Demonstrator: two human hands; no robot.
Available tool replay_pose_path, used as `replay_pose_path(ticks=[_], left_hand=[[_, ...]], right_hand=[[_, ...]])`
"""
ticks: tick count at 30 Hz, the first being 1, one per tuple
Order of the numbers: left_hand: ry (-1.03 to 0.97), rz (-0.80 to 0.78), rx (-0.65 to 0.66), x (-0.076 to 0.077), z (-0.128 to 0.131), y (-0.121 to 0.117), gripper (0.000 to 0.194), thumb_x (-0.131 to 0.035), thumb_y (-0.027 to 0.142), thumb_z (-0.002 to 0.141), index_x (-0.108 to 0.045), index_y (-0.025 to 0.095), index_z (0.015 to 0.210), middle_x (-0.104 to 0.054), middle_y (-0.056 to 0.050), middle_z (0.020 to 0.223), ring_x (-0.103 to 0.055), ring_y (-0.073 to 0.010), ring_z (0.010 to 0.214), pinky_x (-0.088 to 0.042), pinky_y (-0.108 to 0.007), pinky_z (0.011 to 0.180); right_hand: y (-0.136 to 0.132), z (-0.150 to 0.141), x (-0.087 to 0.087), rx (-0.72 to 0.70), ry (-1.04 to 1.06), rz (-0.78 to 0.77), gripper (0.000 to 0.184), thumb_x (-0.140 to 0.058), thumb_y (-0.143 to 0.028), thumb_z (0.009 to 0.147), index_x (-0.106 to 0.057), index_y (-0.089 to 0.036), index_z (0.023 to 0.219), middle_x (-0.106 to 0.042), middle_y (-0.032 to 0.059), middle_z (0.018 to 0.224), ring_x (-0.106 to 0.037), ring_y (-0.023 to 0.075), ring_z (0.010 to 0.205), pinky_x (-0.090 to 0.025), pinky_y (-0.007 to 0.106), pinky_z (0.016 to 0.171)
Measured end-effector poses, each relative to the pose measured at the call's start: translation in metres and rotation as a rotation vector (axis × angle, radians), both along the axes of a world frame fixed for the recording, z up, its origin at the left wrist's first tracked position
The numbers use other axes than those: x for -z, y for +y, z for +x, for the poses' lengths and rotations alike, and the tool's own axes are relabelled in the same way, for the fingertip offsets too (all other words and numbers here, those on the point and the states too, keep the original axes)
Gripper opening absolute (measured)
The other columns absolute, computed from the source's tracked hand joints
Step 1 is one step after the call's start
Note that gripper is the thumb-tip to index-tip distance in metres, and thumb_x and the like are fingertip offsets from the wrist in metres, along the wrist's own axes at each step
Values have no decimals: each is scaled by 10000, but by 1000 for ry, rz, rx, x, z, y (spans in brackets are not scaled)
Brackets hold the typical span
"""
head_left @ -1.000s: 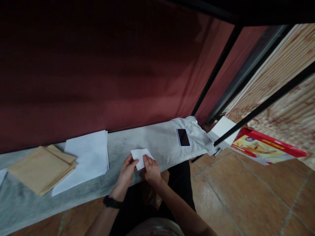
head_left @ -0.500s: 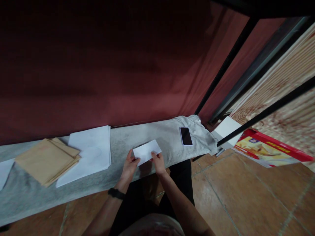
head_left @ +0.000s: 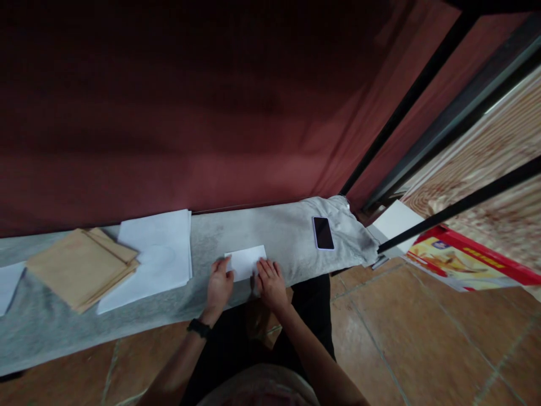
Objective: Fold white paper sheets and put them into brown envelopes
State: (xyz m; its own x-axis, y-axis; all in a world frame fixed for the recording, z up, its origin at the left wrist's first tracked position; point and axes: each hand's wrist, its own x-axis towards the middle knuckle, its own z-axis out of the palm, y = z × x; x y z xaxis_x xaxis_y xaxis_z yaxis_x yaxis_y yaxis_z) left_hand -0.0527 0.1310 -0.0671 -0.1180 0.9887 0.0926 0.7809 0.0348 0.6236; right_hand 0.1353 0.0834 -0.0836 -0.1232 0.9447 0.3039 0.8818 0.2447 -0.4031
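A small white piece of paper (head_left: 245,263), apparently folded, lies on the grey cloth in front of me. At its left edge is my left hand (head_left: 220,286), fingers bent and thumb on the paper, holding that side. My right hand (head_left: 273,285) rests at the right edge with its fingers stretched out and lying flat, the fingertips touching the paper. A dark band circles my left wrist. To the right of the paper, a phone (head_left: 323,233) with a dark screen lies on the cloth.
Brown paper envelopes (head_left: 76,268) lie partly over large white sheets (head_left: 163,254) to the left. Another white sheet (head_left: 9,285) is at the far left. A dark red wall (head_left: 211,180) stands behind the cloth-covered bench (head_left: 139,330). Black bars (head_left: 406,118) and a red-yellow box (head_left: 460,262) are on the right.
The paper has gone from being held tilted in both hands to lying flat on the cloth. My right hand's pinch has opened into flat fingers at its edge.
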Motion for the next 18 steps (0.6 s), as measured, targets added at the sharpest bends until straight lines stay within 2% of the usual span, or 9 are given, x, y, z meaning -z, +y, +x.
replay_pose_path(ticks=[2,4,7,9,13,18], left_hand=[[136,48,12,-2,10,-10,464,-478,237,924,-593,175,1369,-545,-166,1462,-550,-298,1319,-443,-485,1123],[227,80,111,-1,23,-19,503,-421,308,977,-532,135,1436,-431,-197,1579,-409,-332,1457,-375,-520,1171],[287,62,341,7,44,-30,571,-380,370,1000,-454,112,1504,-395,-190,1611,-306,-309,1527,-282,-525,1230],[316,44,408,13,52,-32,602,-374,411,1001,-420,129,1531,-394,-170,1614,-299,-292,1532,-253,-526,1246],[351,43,406,17,48,-27,649,-364,439,1001,-362,107,1559,-356,-171,1631,-264,-274,1545,-231,-494,1260],[379,28,316,13,34,-17,677,-343,432,1005,-358,20,1542,-327,-234,1626,-249,-318,1546,-239,-519,1250]], right_hand=[[-5,-1,1,-28,-60,-11,470,-471,-330,1049,-507,-173,1490,-535,106,1521,-464,262,1407,-275,476,1214],[-8,-1,2,-32,-93,-33,505,-450,-369,1061,-464,-164,1522,-504,110,1546,-444,262,1425,-253,483,1224],[-9,2,2,-60,-137,-61,546,-436,-336,1057,-376,-170,1574,-467,114,1572,-408,258,1452,-241,485,1228],[-9,4,1,-83,-161,-68,577,-429,-298,1049,-312,-176,1601,-445,115,1587,-384,254,1468,-234,482,1230],[-10,4,0,-88,-152,-68,558,-404,-312,1063,-326,-158,1593,-439,109,1592,-373,250,1476,-219,475,1237],[-10,2,1,-77,-125,-61,518,-402,-367,1077,-420,-151,1548,-458,112,1576,-378,251,1477,-227,487,1236]])
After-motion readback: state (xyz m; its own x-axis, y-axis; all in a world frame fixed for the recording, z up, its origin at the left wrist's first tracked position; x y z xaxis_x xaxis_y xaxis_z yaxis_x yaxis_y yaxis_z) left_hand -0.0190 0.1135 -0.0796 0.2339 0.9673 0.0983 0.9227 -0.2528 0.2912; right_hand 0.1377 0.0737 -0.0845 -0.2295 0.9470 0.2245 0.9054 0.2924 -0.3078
